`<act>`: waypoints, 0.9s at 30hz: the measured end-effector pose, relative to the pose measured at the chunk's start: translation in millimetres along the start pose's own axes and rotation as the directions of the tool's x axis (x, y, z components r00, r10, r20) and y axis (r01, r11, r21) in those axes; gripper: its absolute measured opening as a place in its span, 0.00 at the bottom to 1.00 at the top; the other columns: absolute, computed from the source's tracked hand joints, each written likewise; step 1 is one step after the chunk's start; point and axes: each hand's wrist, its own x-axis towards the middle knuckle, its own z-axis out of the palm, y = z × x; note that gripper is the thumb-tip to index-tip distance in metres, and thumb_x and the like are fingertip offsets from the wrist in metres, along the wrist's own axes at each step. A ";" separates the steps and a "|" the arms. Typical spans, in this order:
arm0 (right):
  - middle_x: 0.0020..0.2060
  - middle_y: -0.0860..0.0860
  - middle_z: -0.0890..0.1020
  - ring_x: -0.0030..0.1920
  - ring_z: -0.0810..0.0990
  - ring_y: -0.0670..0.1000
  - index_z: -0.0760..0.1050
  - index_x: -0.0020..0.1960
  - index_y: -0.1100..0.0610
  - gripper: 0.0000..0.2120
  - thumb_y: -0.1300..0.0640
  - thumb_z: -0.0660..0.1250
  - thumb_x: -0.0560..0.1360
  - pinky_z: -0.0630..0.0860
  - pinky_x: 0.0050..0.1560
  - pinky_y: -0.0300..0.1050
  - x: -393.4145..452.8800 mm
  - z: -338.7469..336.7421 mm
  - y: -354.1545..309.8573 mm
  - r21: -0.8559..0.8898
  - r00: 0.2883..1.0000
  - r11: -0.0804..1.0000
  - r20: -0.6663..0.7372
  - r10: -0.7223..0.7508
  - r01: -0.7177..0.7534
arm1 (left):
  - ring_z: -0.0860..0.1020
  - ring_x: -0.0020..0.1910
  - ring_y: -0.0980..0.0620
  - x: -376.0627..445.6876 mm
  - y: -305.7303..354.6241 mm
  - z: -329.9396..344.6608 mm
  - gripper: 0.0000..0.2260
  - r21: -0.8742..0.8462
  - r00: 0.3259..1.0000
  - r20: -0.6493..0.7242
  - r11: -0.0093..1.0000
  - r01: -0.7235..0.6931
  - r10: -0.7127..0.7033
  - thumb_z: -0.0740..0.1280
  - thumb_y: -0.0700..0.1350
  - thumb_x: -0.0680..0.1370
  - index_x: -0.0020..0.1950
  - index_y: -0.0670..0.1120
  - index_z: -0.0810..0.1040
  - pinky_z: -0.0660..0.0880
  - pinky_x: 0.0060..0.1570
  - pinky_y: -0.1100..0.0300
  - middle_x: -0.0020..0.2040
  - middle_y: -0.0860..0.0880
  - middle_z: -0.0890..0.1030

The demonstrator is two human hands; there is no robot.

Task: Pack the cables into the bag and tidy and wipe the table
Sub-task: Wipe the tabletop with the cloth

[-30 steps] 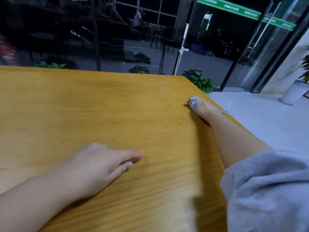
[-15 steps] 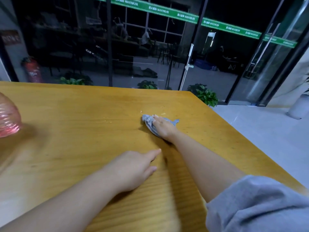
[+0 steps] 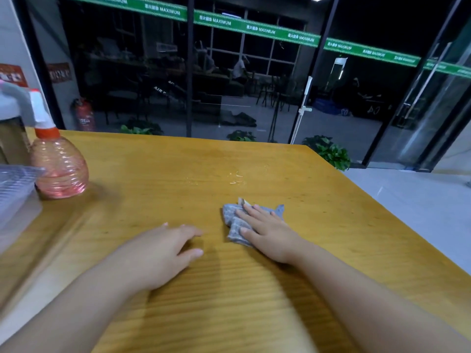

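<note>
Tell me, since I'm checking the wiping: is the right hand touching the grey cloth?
Touching. The head view shows the right hand lying flat on the grey cloth, fingers spread over it, pressing it onto the wooden table.

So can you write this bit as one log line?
step: wiping | right hand: presses crumpled grey cloth | left hand: flat on yellow wooden table

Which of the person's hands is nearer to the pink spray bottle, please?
The left. The left hand lies flat on the table, to the right of the spray bottle and nearer the camera; the right hand, pressing the grey cloth, is farther right.
</note>
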 end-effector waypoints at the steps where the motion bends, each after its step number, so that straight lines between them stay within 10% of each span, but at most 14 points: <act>1: 0.77 0.41 0.46 0.76 0.42 0.43 0.49 0.77 0.43 0.24 0.44 0.47 0.82 0.40 0.74 0.47 -0.2 -2.5 10.0 0.007 1.000 1.000 -0.011 0.023 -0.023 | 0.61 0.72 0.56 -3.7 -1.9 -0.4 0.20 0.002 1.000 -0.006 1.000 0.001 -0.001 0.55 0.58 0.79 0.72 0.60 0.61 0.49 0.73 0.63 0.72 0.56 0.66; 10: 0.77 0.46 0.45 0.77 0.43 0.48 0.47 0.78 0.47 0.25 0.43 0.43 0.82 0.43 0.75 0.52 32.5 -25.2 118.7 0.020 0.891 0.896 -0.099 0.442 -0.443 | 0.47 0.67 0.72 -11.0 -16.6 7.2 0.19 -0.084 0.992 -0.114 0.994 -0.068 0.058 0.52 0.56 0.81 0.72 0.62 0.58 0.34 0.58 0.82 0.72 0.63 0.62; 17: 0.78 0.47 0.48 0.77 0.45 0.51 0.48 0.78 0.49 0.26 0.44 0.41 0.82 0.45 0.74 0.56 75.1 -38.4 146.5 0.031 0.815 0.831 -0.177 0.552 -0.556 | 0.78 0.58 0.58 -6.1 -27.8 13.4 0.24 0.085 0.969 -0.246 0.996 0.032 -0.010 0.49 0.58 0.74 0.57 0.52 0.79 0.60 0.64 0.55 0.52 0.56 0.83; 27: 0.77 0.51 0.52 0.76 0.48 0.54 0.50 0.78 0.51 0.26 0.44 0.40 0.81 0.47 0.74 0.59 144.7 -45.3 162.6 0.018 0.804 0.823 -0.204 0.559 -0.567 | 0.74 0.58 0.65 4.1 -48.7 31.5 0.16 0.015 0.961 -0.228 0.986 0.163 -0.156 0.54 0.63 0.77 0.63 0.64 0.69 0.66 0.67 0.54 0.56 0.65 0.78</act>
